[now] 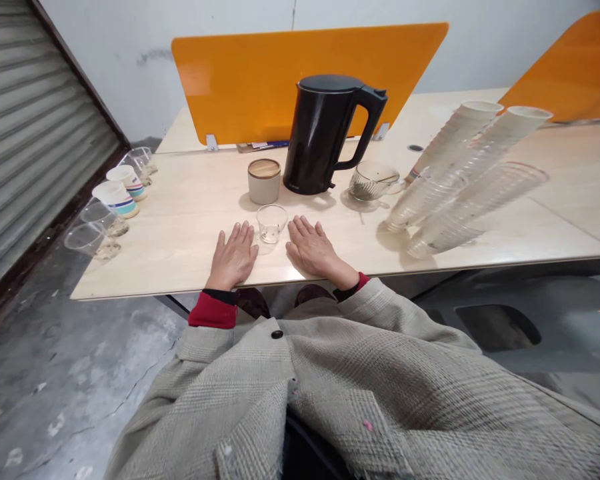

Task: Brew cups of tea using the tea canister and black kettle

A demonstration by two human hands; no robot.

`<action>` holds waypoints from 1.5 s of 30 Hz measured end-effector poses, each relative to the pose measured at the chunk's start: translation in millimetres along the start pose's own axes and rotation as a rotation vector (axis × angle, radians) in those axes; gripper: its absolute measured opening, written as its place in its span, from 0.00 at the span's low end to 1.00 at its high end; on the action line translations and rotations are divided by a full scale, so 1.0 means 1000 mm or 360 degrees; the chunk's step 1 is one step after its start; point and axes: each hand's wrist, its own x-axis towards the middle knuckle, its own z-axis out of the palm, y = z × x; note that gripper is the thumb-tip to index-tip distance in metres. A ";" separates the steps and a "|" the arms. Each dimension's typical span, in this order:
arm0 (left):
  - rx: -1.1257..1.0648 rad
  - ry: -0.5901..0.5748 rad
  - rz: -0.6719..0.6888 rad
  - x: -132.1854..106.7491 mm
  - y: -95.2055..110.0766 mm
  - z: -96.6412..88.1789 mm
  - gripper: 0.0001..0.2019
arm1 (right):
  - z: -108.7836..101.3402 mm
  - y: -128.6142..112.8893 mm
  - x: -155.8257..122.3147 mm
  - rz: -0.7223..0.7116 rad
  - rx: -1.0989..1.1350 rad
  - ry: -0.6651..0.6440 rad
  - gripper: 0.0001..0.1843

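My left hand (234,257) lies flat on the pale wooden table (190,207), fingers stretched out, holding nothing. My right hand (313,248) lies flat the same way, just right of it. Between the two hands stands a small clear glass cup (271,223), touched by neither hand. Behind the glass are a beige canister with a wooden lid (264,181) and a black electric kettle (327,133) with its handle to the right. A glass cup with a handle (370,181) sits right of the kettle.
Stacks of clear plastic cups and paper cups (460,173) lean at the right. Along the table's left edge stand several paper and plastic cups (115,198). An orange divider (260,80) rises behind the kettle. A roller shutter (25,133) is at left.
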 end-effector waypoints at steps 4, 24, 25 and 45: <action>-0.0012 0.0005 -0.0002 -0.001 0.001 -0.001 0.34 | -0.001 0.000 0.000 -0.0004 0.0010 -0.0010 0.38; -0.0020 -0.0014 -0.0014 -0.002 0.002 -0.002 0.34 | 0.001 0.000 0.001 -0.0003 0.0021 0.0003 0.38; -0.0018 -0.0018 -0.0015 -0.002 0.002 -0.003 0.34 | 0.001 0.000 0.001 0.0001 0.0017 -0.0002 0.38; 0.0004 -0.0005 0.0002 0.002 0.000 -0.001 0.34 | 0.005 0.003 0.002 -0.0052 0.0042 0.0087 0.37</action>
